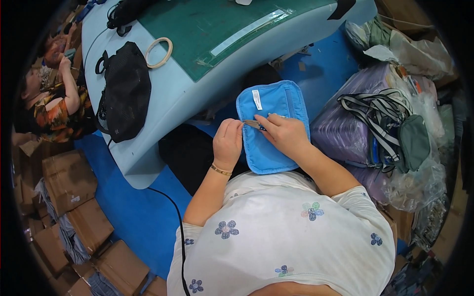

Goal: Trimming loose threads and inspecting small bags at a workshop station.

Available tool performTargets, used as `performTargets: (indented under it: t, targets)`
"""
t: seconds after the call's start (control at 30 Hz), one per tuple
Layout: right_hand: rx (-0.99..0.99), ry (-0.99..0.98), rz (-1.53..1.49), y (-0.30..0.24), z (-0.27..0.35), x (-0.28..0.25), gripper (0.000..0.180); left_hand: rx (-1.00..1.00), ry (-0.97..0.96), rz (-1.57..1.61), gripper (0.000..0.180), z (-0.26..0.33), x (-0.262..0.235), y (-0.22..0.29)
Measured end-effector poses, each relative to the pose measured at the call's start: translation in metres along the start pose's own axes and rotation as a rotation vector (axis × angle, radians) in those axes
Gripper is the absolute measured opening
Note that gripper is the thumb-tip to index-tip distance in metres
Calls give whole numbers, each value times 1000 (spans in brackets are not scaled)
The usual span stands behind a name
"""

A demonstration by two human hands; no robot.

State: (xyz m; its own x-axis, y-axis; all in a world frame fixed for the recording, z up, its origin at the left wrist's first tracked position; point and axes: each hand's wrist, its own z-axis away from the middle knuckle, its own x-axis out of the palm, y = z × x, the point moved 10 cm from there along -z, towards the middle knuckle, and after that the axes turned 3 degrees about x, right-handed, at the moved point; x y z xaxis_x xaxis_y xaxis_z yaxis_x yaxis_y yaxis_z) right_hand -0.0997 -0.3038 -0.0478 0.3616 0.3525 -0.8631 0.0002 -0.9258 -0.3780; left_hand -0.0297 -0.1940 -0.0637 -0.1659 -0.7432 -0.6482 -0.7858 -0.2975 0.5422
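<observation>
Seen from above at a sewing workbench: a blue fabric pouch (pixel 270 129) held in the lap, just below the table's rounded edge, white label (pixel 257 99) near its top left corner. Left hand (pixel 227 142) closed on the pouch's left edge, thumb and fingers pinching the fabric, thin gold bracelet (pixel 220 170) at the wrist. Right hand (pixel 286 133) resting across the middle of the pouch, fingers curled around small metal snips (pixel 253 123), blades pointing left toward the left hand's fingertips and touching the fabric there. Above, a pale blue table (pixel 163 106) topped with a green cutting mat (pixel 222 29); on the table's left part, a black bag (pixel 123 91) lying flat, and just beside it a ring of tan tape (pixel 159 52). Black cable (pixel 173 217) trailing down from under the table over a blue floor (pixel 133 217). At right, clear plastic sacks (pixel 419 177), grey-and-black striped straps (pixel 377 116) draped over them, a small green bag (pixel 414 140) among these. Lower left, stacked brown cardboard boxes (pixel 69 182). Far left, another person (pixel 54 98) seated, well apart.
</observation>
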Motion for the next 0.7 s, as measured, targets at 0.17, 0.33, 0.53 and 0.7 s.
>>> performTargets:
  t: [0.17,0.33,0.53,0.7]
  targets:
    - [-11,7,13,-1,0,2,39,26,10,-12,6,2,2,0]
    - [-14,17,5,1,0,1,35,25,-6,-4,9,2,2,-1]
    - [119,52,-172,19,5,-7,35,-220,60,107,8,8,-17,-32]
    - [273,125,-336,47,12,-12,43,-889,-260,719,16,57,21,-60]
